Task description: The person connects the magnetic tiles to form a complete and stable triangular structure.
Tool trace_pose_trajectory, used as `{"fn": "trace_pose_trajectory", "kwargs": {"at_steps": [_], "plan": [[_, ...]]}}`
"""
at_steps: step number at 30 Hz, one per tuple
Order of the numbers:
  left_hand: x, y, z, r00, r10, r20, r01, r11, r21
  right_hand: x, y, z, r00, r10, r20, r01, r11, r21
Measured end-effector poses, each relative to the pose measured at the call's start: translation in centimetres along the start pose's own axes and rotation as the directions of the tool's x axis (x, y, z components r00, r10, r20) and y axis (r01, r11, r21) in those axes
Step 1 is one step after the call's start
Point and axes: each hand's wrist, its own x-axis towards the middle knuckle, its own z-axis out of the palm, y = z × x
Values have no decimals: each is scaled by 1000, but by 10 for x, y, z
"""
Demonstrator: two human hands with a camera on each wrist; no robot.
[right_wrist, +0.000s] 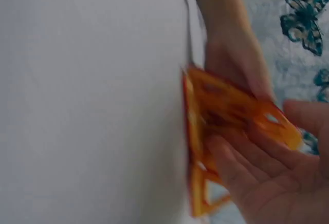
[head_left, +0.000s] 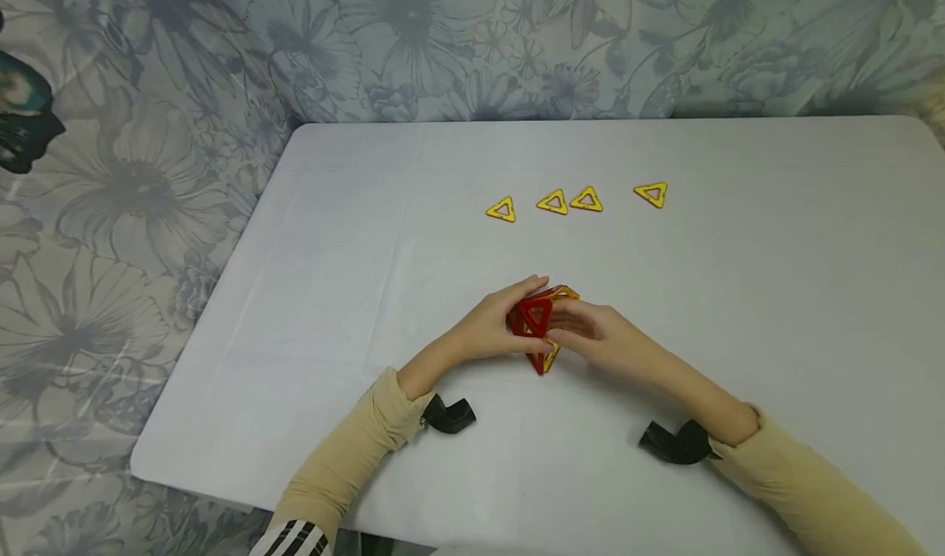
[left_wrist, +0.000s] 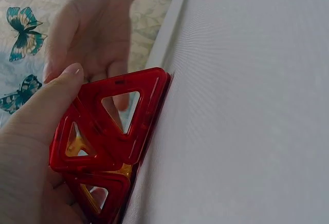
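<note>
My left hand (head_left: 487, 322) grips a small structure of red and yellow triangular magnetic tiles (head_left: 526, 326) over the middle of the table. In the left wrist view its thumb lies along the edge of the joined red tiles (left_wrist: 146, 115), which have triangular cutouts. My right hand (head_left: 609, 341) is at the structure's right side. Its fingers (right_wrist: 247, 160) stretch fairly straight against the orange-looking inner side of the tiles (right_wrist: 198, 193) in the right wrist view, with the thumb held apart. Part of the structure is hidden behind both hands.
Several yellow triangular tiles (head_left: 490, 211) lie flat in a loose row toward the back of the white-covered table (head_left: 332, 293). Floral fabric (head_left: 413, 39) hangs behind the table and along the left. Black curved pieces (head_left: 450, 417) sit at both wrists.
</note>
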Motion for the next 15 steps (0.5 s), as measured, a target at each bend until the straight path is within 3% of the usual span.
{"fn": "trace_pose_trajectory", "kwargs": {"at_steps": [2, 5, 8, 15], "plan": [[0, 1, 0, 1000, -16, 3, 16, 1000, 4, -2, -4, -11, 998, -41, -53, 33, 990, -140], [0, 1, 0, 1000, -23, 6, 23, 1000, 14, -4, -6, -27, 976, -139, -170, 68, 927, -369], [1, 1, 0, 1000, -24, 6, 23, 999, 23, -2, -2, -35, 945, -224, -238, 88, 876, -474], [1, 0, 1, 1000, -2, -2, 2, 999, 33, 14, 11, -31, 938, -318, -139, 198, 820, -537]]}}
